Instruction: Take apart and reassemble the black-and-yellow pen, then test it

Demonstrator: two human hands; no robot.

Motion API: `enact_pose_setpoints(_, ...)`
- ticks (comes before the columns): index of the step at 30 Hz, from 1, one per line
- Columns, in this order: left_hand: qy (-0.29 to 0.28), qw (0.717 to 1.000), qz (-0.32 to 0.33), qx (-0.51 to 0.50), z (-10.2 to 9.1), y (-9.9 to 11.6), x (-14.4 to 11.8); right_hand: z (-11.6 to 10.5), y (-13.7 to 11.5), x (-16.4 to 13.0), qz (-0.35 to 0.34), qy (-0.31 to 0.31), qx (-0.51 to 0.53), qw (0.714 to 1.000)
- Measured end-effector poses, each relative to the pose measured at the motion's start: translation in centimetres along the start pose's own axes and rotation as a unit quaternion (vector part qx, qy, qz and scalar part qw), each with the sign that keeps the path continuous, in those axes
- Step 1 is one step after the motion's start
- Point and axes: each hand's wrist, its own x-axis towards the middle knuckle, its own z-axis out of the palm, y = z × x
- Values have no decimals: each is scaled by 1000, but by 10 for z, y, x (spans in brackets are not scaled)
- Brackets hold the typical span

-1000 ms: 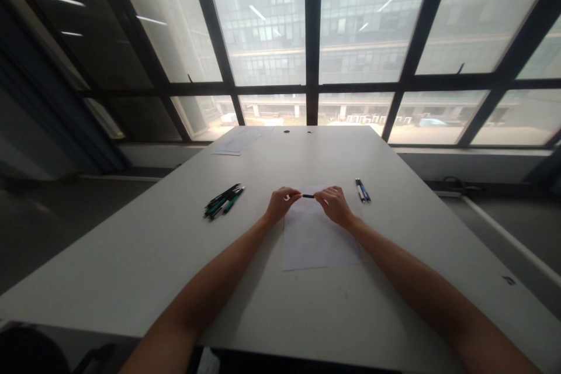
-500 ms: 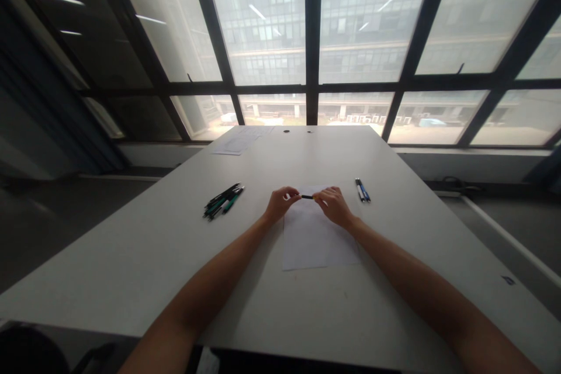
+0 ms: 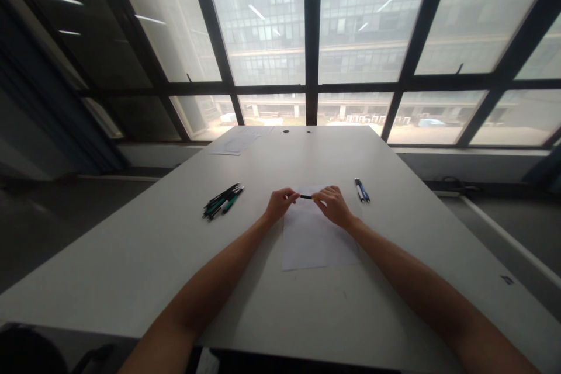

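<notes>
Both hands meet over the far edge of the paper (image 3: 318,239) on the bench (image 3: 131,257), and a dark pen (image 3: 305,197) spans the small gap between them. The left hand (image 3: 279,204) pinches one end in its fingers; the right hand (image 3: 333,205) is clenched on the other. The pen sits level, just above the sheet. To my eye this looks like pulling or twisting the pen apart, so it pays to keep both grips close to the joint, turn along the axis, and stay over the paper to catch small parts. A pile of pens (image 3: 222,200) lies to the left, two more pens (image 3: 362,190) to the right.
</notes>
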Motion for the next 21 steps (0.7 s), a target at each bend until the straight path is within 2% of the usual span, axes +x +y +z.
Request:
enact_pose_setpoints(4,16,999,12,-28,0,1,0,0,1,0,-1,-4,-4,1000)
enact_pose_setpoints(12,30,998,44,-13,-2,0,-1,2,1,-1,-1,-10,-7,1000)
enact_pose_setpoints(21,14,997,63,-52,-3,6,-3,3,0,-1,13,-1,-16,1000)
